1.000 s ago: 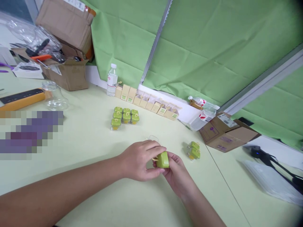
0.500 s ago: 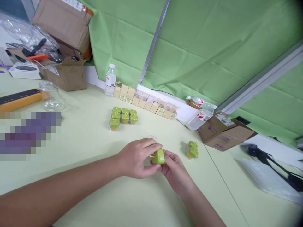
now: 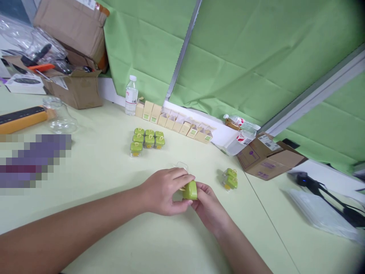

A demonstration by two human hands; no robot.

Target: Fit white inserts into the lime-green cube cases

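Note:
Both of my hands meet over the pale green table [image 3: 114, 179] around one small green box [image 3: 190, 190] with a yellow loop. My left hand [image 3: 165, 192] pinches it from the left, thumb below and fingers on top. My right hand [image 3: 209, 207] grips it from the right and underneath. A clear plastic piece [image 3: 182, 166] lies just behind my left fingers. Two more green boxes [image 3: 230, 179] lie to the right. Several green boxes [image 3: 146, 140] stand grouped farther back.
A row of small tan cartons [image 3: 173, 122] lines the wall, beside a water bottle [image 3: 130, 96]. Cardboard boxes stand at back left [image 3: 74, 91] and at right [image 3: 266, 158]. A glass jar [image 3: 58, 116], a yellow-black bar [image 3: 23, 118] and clear bags [image 3: 322, 219] lie around.
The view has drifted slightly left. My hands keep the green box between them, its position barely changed.

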